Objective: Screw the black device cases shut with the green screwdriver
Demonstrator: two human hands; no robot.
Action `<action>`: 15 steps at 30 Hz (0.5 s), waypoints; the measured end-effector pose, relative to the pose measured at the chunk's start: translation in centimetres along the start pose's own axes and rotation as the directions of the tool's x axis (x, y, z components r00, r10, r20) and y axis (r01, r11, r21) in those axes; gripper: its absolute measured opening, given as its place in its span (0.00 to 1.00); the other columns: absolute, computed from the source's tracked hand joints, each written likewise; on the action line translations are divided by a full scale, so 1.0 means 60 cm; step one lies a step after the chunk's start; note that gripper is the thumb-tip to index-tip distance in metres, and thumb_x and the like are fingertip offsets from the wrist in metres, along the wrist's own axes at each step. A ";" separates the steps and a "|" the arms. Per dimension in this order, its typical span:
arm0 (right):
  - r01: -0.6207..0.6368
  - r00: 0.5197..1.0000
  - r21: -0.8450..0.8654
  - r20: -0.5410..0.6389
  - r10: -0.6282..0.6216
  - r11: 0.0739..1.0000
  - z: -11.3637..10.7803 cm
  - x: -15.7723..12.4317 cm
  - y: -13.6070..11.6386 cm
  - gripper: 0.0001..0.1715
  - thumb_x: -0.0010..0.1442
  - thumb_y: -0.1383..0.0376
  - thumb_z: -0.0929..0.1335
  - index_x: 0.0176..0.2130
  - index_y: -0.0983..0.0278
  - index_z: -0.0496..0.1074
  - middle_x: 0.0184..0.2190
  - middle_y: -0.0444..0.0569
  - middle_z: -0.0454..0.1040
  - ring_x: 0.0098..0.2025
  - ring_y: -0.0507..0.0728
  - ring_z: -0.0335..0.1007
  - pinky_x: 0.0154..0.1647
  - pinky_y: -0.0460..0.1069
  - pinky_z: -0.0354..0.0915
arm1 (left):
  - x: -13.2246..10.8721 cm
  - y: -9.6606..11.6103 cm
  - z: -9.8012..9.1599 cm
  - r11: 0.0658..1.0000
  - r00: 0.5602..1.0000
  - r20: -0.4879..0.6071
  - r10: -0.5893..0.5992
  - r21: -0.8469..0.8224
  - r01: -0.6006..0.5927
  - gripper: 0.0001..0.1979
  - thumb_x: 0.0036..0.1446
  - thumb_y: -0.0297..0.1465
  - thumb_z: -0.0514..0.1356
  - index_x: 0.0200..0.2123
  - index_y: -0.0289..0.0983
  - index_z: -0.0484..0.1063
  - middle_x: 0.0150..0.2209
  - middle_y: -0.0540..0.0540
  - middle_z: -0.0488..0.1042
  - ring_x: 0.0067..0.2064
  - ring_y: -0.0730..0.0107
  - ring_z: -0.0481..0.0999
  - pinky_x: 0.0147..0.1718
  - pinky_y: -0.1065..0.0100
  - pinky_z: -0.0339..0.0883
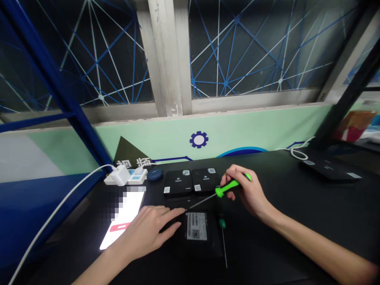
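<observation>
My right hand (pixel 247 192) is closed round the green handle of a screwdriver (pixel 225 188); its thin shaft slants down-left to the top-left corner of a flat black box (pixel 199 234) with a white barcode label. My left hand (pixel 150 231) lies on the table at the box's left edge, fingers stretched out, index fingertip close to the screwdriver's tip. A second screwdriver (pixel 223 237) with a dark green handle lies along the box's right side.
Two small black boxes (pixel 191 181) sit side by side behind the work spot. A lit phone (pixel 121 219) lies at the left, a white power strip (pixel 126 176) with a charger and cable behind it. Another black device (pixel 331 168) rests at the far right.
</observation>
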State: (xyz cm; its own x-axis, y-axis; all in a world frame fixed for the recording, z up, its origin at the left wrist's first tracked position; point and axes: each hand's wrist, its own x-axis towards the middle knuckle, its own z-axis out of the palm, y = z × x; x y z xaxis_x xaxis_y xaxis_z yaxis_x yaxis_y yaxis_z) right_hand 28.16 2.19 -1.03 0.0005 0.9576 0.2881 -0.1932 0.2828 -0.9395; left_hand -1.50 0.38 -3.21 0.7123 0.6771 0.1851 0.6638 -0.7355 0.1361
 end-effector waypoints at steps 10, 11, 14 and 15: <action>0.004 0.999 -0.034 0.033 -0.003 0.999 0.001 -0.006 0.002 0.19 0.64 0.57 0.68 0.26 0.64 0.68 0.26 0.47 0.75 0.18 0.51 0.68 0.15 0.44 0.61 | 0.000 0.004 -0.004 1.000 1.000 -0.012 -0.002 -0.027 0.002 0.17 0.69 0.35 0.52 0.59 0.45 0.67 0.34 0.48 0.77 0.33 0.64 0.78 0.32 0.65 0.67; 0.003 0.999 -0.035 0.033 -0.002 0.999 0.002 -0.005 0.002 0.19 0.64 0.57 0.67 0.26 0.65 0.68 0.26 0.47 0.75 0.18 0.51 0.68 0.15 0.44 0.61 | 0.000 0.003 -0.004 1.000 1.000 -0.014 -0.009 -0.025 0.009 0.17 0.69 0.35 0.53 0.59 0.45 0.66 0.33 0.49 0.77 0.32 0.64 0.77 0.32 0.66 0.67; 0.010 0.999 -0.039 0.032 -0.009 0.999 0.003 -0.005 0.004 0.19 0.64 0.56 0.67 0.26 0.65 0.68 0.26 0.47 0.75 0.18 0.51 0.68 0.16 0.45 0.62 | 0.000 0.003 -0.004 1.000 1.000 -0.017 -0.024 -0.018 0.024 0.18 0.68 0.36 0.54 0.59 0.44 0.66 0.30 0.50 0.75 0.30 0.65 0.76 0.30 0.67 0.66; 0.013 0.999 -0.042 0.032 -0.011 0.999 0.003 -0.005 0.004 0.19 0.64 0.56 0.67 0.26 0.65 0.68 0.26 0.47 0.75 0.18 0.51 0.68 0.16 0.45 0.62 | 0.000 0.002 -0.004 1.000 1.000 -0.017 -0.024 -0.020 0.023 0.17 0.68 0.35 0.54 0.59 0.44 0.66 0.30 0.51 0.75 0.30 0.66 0.76 0.30 0.67 0.65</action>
State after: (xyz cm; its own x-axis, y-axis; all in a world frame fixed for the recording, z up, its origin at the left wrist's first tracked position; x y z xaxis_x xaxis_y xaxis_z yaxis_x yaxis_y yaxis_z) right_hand 27.95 1.98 -1.33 -0.0291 0.9521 0.3045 -0.1518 0.2969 -0.9428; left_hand -1.47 0.26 -2.97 0.6924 0.6938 0.1981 0.6754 -0.7198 0.1602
